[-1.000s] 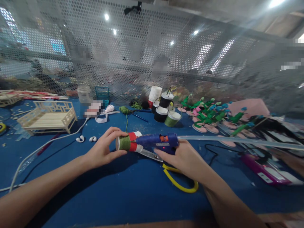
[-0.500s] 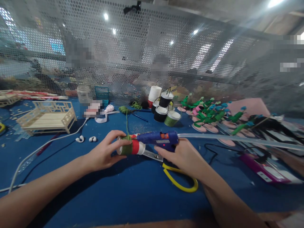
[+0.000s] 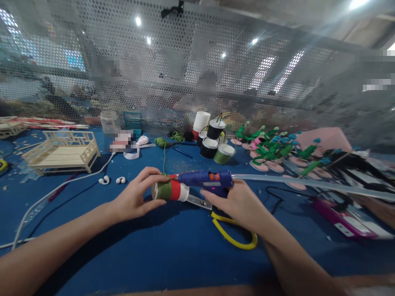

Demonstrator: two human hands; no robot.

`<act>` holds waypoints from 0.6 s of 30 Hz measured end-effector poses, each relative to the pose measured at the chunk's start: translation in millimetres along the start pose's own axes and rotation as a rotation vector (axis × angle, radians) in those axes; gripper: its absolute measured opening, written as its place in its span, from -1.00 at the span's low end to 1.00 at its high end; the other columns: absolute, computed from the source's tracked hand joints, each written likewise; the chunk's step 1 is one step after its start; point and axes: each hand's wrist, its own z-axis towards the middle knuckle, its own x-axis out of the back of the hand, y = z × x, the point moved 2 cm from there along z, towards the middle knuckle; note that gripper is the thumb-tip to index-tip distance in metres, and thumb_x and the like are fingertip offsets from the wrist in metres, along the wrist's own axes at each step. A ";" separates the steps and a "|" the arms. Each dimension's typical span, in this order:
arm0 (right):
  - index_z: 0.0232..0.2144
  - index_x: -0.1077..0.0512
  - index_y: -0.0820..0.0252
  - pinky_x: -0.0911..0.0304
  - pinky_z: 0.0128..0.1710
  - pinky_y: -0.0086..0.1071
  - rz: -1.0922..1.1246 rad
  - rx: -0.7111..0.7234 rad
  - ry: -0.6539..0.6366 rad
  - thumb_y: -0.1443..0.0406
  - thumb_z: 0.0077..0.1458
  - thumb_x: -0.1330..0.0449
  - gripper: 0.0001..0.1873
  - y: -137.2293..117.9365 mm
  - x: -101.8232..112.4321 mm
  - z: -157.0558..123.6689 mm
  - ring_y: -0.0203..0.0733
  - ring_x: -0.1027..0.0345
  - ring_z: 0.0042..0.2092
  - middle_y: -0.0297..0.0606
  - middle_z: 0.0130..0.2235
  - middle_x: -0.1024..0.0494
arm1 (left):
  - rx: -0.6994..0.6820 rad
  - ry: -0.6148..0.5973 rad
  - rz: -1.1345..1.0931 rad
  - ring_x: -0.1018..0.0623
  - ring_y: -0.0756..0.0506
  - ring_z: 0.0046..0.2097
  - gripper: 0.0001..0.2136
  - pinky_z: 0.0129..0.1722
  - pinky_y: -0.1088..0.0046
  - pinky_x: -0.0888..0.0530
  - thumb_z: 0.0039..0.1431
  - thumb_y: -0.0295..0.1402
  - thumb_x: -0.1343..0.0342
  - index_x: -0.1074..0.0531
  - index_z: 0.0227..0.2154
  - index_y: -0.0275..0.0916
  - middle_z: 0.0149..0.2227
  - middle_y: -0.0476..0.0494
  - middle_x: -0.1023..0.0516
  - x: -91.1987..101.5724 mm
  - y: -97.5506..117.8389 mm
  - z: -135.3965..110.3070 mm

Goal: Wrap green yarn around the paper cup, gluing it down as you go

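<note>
My left hand (image 3: 134,196) grips a small paper cup (image 3: 175,190) lying on its side, its rim end to the right. Green yarn (image 3: 164,190) is wound round the part of the cup nearer my fingers, beside a bare red band. My right hand (image 3: 240,202) is closed round a blue hot glue gun (image 3: 205,180), whose nozzle points left at the top of the cup, by my left fingertips. A clear glue stick (image 3: 277,179) runs out of its back. Beneath lie scissors with yellow handles (image 3: 247,246), partly hidden by my right hand.
Behind stand several small yarn-covered buckets (image 3: 210,148) and a stack of paper cups (image 3: 202,121). Green figures on pink discs (image 3: 274,166) crowd the right, near a purple box (image 3: 342,218). A wooden model bench (image 3: 61,154), white earbuds (image 3: 104,180) and a cable are left.
My left fingers have shifted on the cup, the forefinger reaching a little further right toward the nozzle, so more of the wound yarn shows. The glue gun has stayed nearly still.
</note>
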 end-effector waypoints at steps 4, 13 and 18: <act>-0.62 -0.27 0.16 -0.17 -0.60 -0.45 0.010 0.015 -0.012 0.25 -0.05 -0.11 -0.82 -0.8 0.3 -1.2 -0.29 -0.21 -0.59 -0.37 -0.62 -0.37 | 0.088 0.006 -0.050 -0.32 -0.15 -0.04 -0.66 -0.04 0.24 -0.35 0.10 -0.34 -0.09 -0.21 -0.05 -0.21 -0.10 -0.21 -0.24 1.2 -1.4 1.3; -0.60 -0.35 0.19 -0.24 -0.50 -0.43 0.014 0.033 -0.039 0.25 -0.05 -0.13 -0.84 2.5 -1.7 -3.1 -0.28 -0.27 -0.56 -0.38 -0.59 -0.42 | 0.202 0.025 -0.157 -0.36 -0.13 -0.08 -0.67 -0.08 0.26 -0.39 0.07 -0.30 -0.11 -0.24 -0.09 -0.20 -0.13 -0.19 -0.27 0.4 -6.3 2.7; -0.58 -0.36 0.18 -0.22 -0.50 -0.46 0.029 0.050 -0.050 0.28 -0.04 -0.13 -0.86 -0.5 -1.6 -3.6 -0.29 -0.28 -0.53 -0.39 -0.57 -0.43 | 0.257 0.046 -0.231 -0.38 -0.11 -0.10 -0.67 -0.12 0.30 -0.43 0.06 -0.29 -0.12 -0.25 -0.11 -0.20 -0.15 -0.15 -0.27 -0.7 -8.9 2.5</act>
